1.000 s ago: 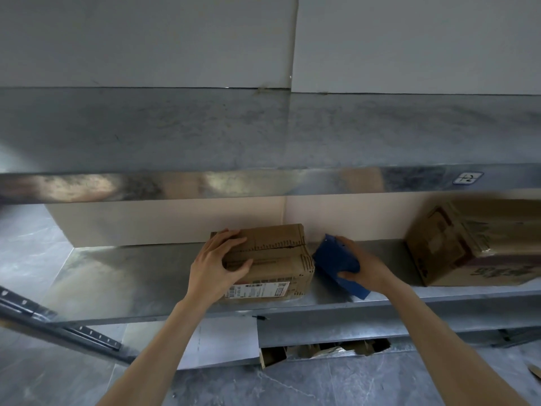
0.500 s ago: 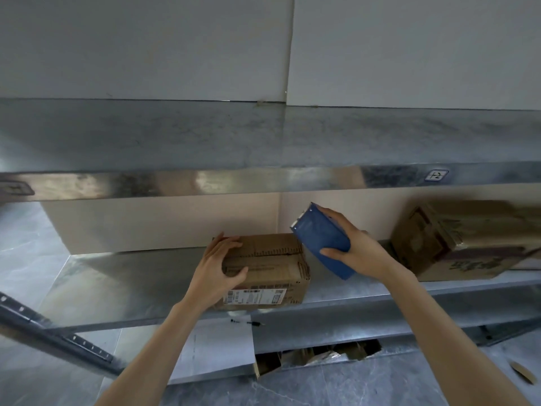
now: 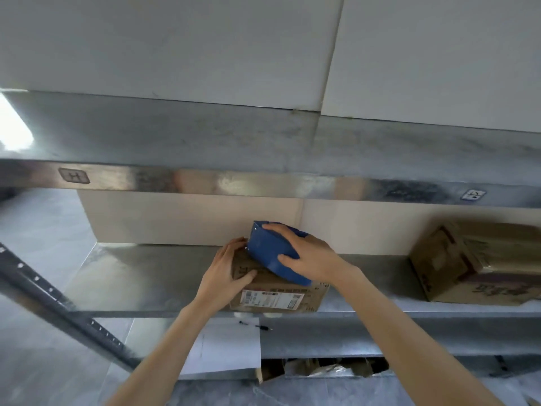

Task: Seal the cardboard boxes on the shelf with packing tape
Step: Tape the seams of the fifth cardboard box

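A small cardboard box [image 3: 281,297] with a white shipping label on its front stands on the middle metal shelf [image 3: 140,276]. My left hand [image 3: 227,273] grips the box's left top edge. My right hand [image 3: 307,253] holds a blue tape dispenser [image 3: 270,250] down on the box's top, its front end near my left fingers. Whether tape has been laid on the box is hidden under the dispenser. A larger cardboard box [image 3: 480,265] sits at the right on the same shelf.
The upper shelf's metal edge [image 3: 263,186] overhangs close above the hands. On the lower shelf lie a white sheet [image 3: 225,347] and a pen [image 3: 254,325]. A slanted metal rail [image 3: 58,306] crosses at the left. Torn cardboard [image 3: 322,367] lies below.
My right hand lifted the blue dispenser from the shelf beside the box and brought it left and down onto the box's top. My left hand stayed on the box.
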Motion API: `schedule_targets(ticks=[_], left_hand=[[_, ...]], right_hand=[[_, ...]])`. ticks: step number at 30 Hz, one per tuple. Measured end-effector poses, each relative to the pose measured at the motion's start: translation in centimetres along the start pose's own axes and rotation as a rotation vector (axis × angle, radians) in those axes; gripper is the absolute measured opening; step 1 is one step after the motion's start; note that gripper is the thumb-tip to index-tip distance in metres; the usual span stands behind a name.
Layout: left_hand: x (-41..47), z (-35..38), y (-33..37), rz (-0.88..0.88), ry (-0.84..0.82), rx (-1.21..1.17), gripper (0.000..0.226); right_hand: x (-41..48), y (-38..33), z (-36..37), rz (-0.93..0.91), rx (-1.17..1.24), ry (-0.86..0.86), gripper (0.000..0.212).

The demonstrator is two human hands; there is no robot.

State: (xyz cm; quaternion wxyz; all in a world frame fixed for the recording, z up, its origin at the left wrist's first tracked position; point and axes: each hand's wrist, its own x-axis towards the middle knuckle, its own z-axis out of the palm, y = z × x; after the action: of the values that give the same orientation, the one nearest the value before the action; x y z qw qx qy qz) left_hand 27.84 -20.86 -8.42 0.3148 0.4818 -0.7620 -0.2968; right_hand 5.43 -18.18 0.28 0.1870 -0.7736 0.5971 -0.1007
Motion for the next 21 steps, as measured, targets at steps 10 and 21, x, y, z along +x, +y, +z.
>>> schedule_targets(ticks=[10, 21], left_hand=[[0.0, 0.2, -0.3, 0.008, 0.021, -0.062, 0.068], [0.3, -2.1, 0.5, -0.023, 0.026, -0.088, 0.054]], right_hand=[[0.2, 0.1, 0.0, -0.079, -0.049, -0.066, 0.048], [-0.6, -0.4, 1.0, -0.111, -0.187, 0.234, 0.048]])
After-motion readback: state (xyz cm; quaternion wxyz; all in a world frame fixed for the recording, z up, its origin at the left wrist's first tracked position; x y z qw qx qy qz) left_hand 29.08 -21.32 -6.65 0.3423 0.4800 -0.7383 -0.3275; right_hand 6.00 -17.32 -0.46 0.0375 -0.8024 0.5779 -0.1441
